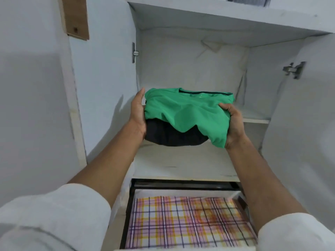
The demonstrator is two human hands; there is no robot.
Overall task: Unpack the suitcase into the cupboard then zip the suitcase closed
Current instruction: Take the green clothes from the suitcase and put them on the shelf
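Clothes at the open white cupboard

My left hand (138, 113) and right hand (233, 124) grip the two sides of a folded green shirt (184, 109) stacked on a black garment (168, 136), held just above the bare white shelf (181, 163) of the cupboard (181, 66), whose back is lined with creased white paper. Below, an open drawer (130, 205) shows a plaid liner (188, 221). White walls surround it.

No legible text, label, brand or number anywhere. Faint mark below the green shirt (188, 109) collar, too blurred to read.
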